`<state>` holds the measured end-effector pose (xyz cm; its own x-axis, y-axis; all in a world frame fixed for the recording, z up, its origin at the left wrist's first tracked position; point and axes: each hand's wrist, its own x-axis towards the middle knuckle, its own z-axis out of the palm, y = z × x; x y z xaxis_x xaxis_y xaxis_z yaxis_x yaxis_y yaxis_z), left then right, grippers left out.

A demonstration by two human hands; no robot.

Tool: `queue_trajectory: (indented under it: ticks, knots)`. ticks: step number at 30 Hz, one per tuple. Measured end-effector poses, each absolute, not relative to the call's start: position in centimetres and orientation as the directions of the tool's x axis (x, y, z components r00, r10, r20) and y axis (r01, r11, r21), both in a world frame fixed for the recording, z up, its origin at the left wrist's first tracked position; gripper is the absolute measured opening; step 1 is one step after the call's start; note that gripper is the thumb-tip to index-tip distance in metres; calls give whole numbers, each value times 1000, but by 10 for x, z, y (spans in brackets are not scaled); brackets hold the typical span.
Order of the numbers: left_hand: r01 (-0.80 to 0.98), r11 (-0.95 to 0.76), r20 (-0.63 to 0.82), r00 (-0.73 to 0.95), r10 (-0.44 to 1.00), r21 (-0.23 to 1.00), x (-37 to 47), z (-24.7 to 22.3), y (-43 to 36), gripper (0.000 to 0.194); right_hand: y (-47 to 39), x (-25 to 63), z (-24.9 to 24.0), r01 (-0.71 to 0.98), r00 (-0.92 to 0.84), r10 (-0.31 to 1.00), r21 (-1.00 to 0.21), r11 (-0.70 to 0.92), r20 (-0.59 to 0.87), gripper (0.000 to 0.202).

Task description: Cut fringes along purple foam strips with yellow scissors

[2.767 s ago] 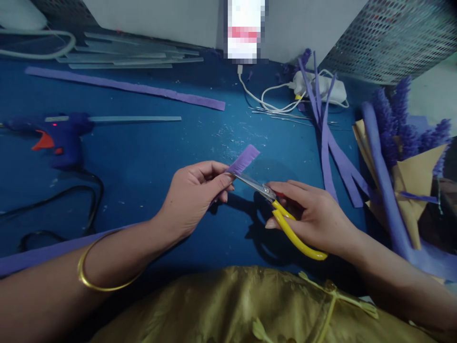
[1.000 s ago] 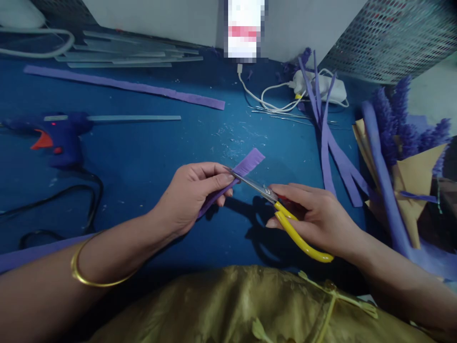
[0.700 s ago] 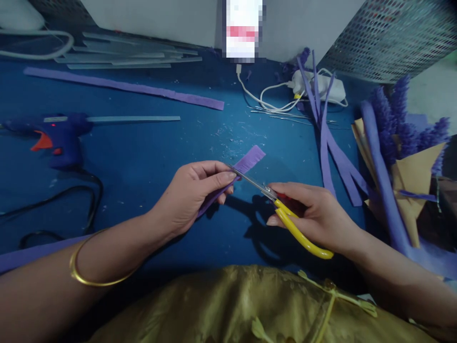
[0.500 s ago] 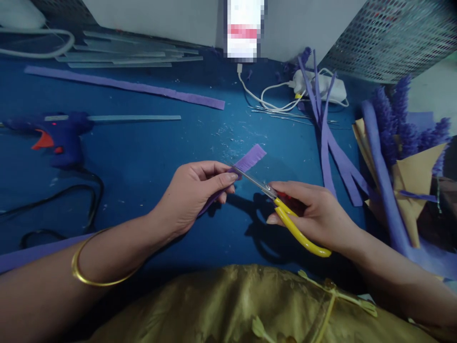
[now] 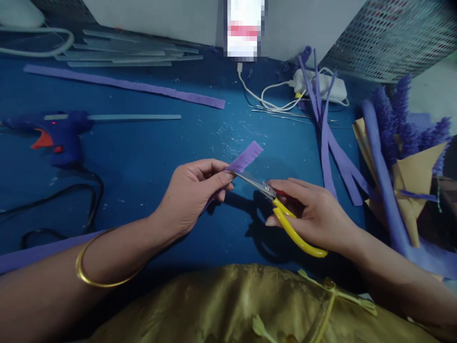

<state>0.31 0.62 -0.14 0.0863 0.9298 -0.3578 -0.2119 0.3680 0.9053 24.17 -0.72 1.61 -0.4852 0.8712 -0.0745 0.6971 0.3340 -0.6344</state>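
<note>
Between the thumb and fingers of my left hand (image 5: 198,193) is a narrow purple felt strip (image 5: 246,157). Its free end points up and to the right, and fine cuts show along its lower edge. My right hand (image 5: 314,207) is closed round the yellow handles of a pair of scissors (image 5: 298,233). The blades lie against the strip's lower edge, right beside my left thumb. Part of the strip is hidden behind my left fingers.
A blue glue gun (image 5: 67,136) with a glue stick lies left, its black cord (image 5: 94,200) below. Behind are another purple strip (image 5: 124,85) and clear glue sticks (image 5: 132,50). Rightward are more purple strips (image 5: 326,128), a white power strip (image 5: 321,85) and wrapped purple flowers (image 5: 402,133).
My left hand and the strip have shifted slightly left and up. The scissors have moved a little left too, with the blades now lower against the strip's edge.
</note>
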Motion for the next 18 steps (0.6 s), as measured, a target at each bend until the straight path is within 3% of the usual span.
queue_trajectory:
  ticks: [18]
  knots:
    - [-177, 336, -325, 86, 942, 925, 2, -3, 4, 4, -9, 243, 17, 680, -528, 845, -637, 364, -81, 50]
